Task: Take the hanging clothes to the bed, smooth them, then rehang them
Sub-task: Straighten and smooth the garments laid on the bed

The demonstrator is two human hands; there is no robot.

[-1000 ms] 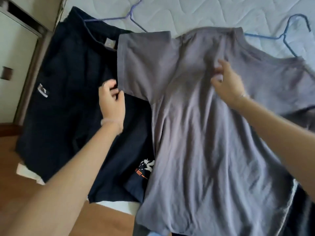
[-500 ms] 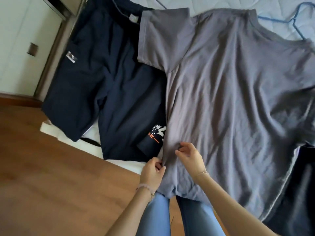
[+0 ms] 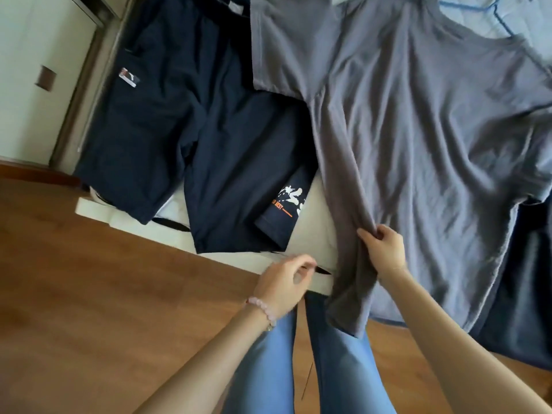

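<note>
Wooden flooring [image 3: 89,279] is running up to the bed [image 3: 310,234], where the grey T-shirt [image 3: 418,138] is lying spread. At 5 o'clock on it, the right hand [image 3: 385,252] is pinching its bunched side, probably pulling out creases; the left hand [image 3: 283,282] is hovering loosely curled, empty, at 7 o'clock. Navy shorts [image 3: 191,130] are lying at 9 o'clock.

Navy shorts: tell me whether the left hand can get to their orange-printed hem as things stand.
Probably yes. The left hand is free, and only bare bed edge separates it from the navy shorts; nothing covers that hem.
</note>
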